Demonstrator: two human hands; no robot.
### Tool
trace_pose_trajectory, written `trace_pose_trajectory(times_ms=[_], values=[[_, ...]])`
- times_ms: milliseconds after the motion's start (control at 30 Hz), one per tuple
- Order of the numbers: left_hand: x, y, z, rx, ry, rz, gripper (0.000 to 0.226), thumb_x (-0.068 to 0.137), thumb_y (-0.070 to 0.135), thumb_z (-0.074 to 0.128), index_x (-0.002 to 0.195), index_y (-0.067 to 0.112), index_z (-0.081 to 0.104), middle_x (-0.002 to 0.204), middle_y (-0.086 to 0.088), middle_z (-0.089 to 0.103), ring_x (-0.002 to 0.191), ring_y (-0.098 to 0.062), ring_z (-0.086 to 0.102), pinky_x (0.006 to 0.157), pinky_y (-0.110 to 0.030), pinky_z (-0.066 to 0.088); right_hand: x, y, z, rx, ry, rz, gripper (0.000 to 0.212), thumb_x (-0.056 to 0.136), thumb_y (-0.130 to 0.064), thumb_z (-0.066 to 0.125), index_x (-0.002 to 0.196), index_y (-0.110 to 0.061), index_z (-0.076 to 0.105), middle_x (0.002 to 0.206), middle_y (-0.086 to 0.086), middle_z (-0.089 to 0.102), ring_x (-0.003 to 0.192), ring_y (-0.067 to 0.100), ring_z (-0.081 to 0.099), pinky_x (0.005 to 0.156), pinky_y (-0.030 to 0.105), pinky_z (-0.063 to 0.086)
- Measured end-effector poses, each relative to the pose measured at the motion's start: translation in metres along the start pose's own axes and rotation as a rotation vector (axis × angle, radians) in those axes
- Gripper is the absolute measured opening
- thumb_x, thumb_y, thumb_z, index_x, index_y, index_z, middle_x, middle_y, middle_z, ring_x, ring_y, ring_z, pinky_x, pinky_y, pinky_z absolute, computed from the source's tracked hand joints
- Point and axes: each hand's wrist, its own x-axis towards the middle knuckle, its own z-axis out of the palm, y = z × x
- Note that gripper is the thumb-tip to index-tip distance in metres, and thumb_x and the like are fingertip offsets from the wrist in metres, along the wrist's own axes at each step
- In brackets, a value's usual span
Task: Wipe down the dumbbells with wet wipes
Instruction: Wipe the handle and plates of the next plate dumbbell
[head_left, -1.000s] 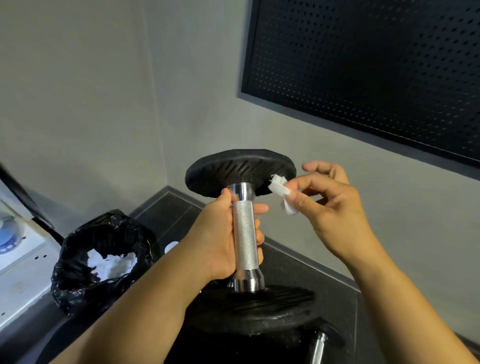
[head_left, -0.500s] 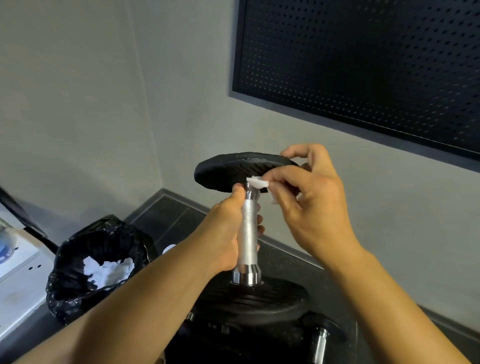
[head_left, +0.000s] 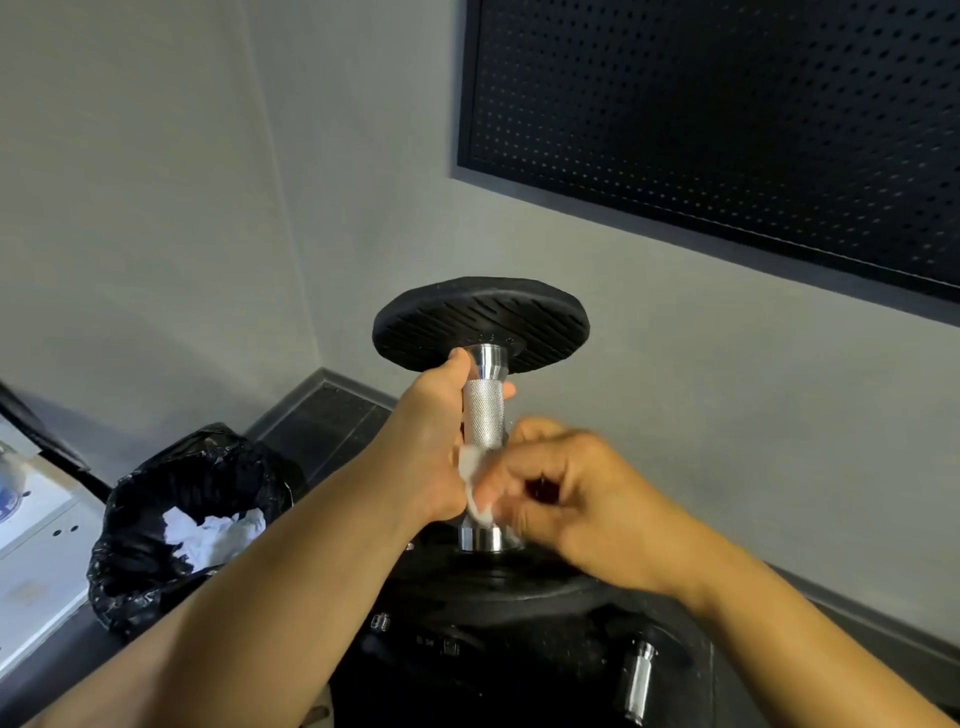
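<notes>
A dumbbell stands upright, with a knurled chrome handle between two black round plates. Its top plate faces me and the bottom plate sits below my hands. My left hand grips the handle from the left, thumb up near the top collar. My right hand, blurred by motion, pinches a small white wet wipe against the lower part of the handle, just above the bottom collar.
A black bin bag holding crumpled white wipes stands at the left on the dark floor. A second dumbbell's chrome handle shows at the bottom right. Grey walls meet in a corner behind; a black perforated panel hangs at the upper right.
My right hand has slid the wipe down the handle from the top collar to the lower end. The left hand keeps its grip on the handle.
</notes>
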Motion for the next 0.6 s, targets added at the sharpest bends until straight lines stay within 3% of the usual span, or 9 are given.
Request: trace_pose_trajectory(times_ms=[67, 233, 333, 400, 467, 533, 600], values=[[0.001, 0.0, 0.0, 0.035, 0.034, 0.0, 0.055, 0.093, 0.058, 0.041, 0.115, 0.012, 0.064, 0.103, -0.009, 0.068, 0.093, -0.028, 0.062, 0.071, -0.036, 0.051, -0.006, 0.002, 0.003, 0.067, -0.054, 0.031, 0.017, 0.082, -0.006, 0.07, 0.087, -0.022, 0.074, 0.082, 0.003, 0.051, 0.074, 0.016, 0.053, 0.071, 0.021, 0.046], [-0.003, -0.006, 0.001, -0.018, -0.062, -0.061, 0.054, 0.095, 0.054, 0.037, 0.111, 0.008, 0.062, 0.078, -0.008, 0.066, 0.066, -0.02, 0.062, 0.061, -0.031, 0.05, 0.017, 0.002, -0.006, -0.022, 0.154, 0.038, 0.014, 0.087, -0.006, 0.065, 0.091, -0.017, 0.072, 0.085, 0.003, 0.052, 0.075, 0.007, 0.049, 0.069, 0.014, 0.043], [0.0, -0.008, 0.0, -0.003, -0.072, 0.022, 0.049, 0.097, 0.049, 0.037, 0.114, 0.012, 0.064, 0.087, -0.005, 0.07, 0.076, -0.017, 0.065, 0.07, -0.034, 0.048, 0.034, 0.0, -0.01, -0.052, 0.267, 0.033, 0.01, 0.087, -0.01, 0.066, 0.092, -0.014, 0.073, 0.088, 0.01, 0.057, 0.078, 0.014, 0.054, 0.071, 0.022, 0.049], [0.0, -0.006, 0.0, -0.051, -0.091, 0.042, 0.048, 0.098, 0.046, 0.039, 0.117, 0.01, 0.064, 0.09, -0.007, 0.071, 0.079, -0.018, 0.067, 0.069, -0.033, 0.049, 0.035, -0.001, -0.008, -0.028, 0.308, 0.032, 0.01, 0.087, -0.01, 0.066, 0.091, -0.014, 0.073, 0.087, 0.006, 0.055, 0.074, 0.009, 0.052, 0.069, 0.018, 0.047], [-0.001, -0.003, 0.0, -0.053, -0.118, 0.029, 0.048, 0.096, 0.046, 0.041, 0.112, 0.008, 0.066, 0.089, -0.009, 0.07, 0.079, -0.02, 0.066, 0.068, -0.034, 0.051, 0.028, -0.002, -0.004, 0.013, 0.281, 0.038, 0.009, 0.086, -0.01, 0.067, 0.089, -0.016, 0.073, 0.084, 0.004, 0.051, 0.071, 0.006, 0.049, 0.067, 0.015, 0.045], [-0.001, -0.001, -0.001, -0.029, -0.112, -0.01, 0.05, 0.095, 0.049, 0.041, 0.103, 0.006, 0.066, 0.081, -0.01, 0.066, 0.072, -0.022, 0.063, 0.064, -0.033, 0.052, 0.016, -0.001, 0.002, 0.041, 0.16, 0.068, 0.011, 0.084, -0.009, 0.069, 0.086, -0.019, 0.073, 0.081, 0.003, 0.051, 0.073, 0.014, 0.054, 0.07, 0.021, 0.05], [0.002, 0.0, -0.002, 0.002, -0.067, 0.013, 0.051, 0.094, 0.049, 0.043, 0.105, 0.004, 0.065, 0.087, -0.011, 0.063, 0.074, -0.023, 0.059, 0.064, -0.032, 0.051, 0.007, -0.001, 0.007, 0.058, 0.048, 0.125, 0.014, 0.084, -0.009, 0.07, 0.084, -0.023, 0.073, 0.079, 0.001, 0.051, 0.075, 0.02, 0.056, 0.074, 0.028, 0.053]])
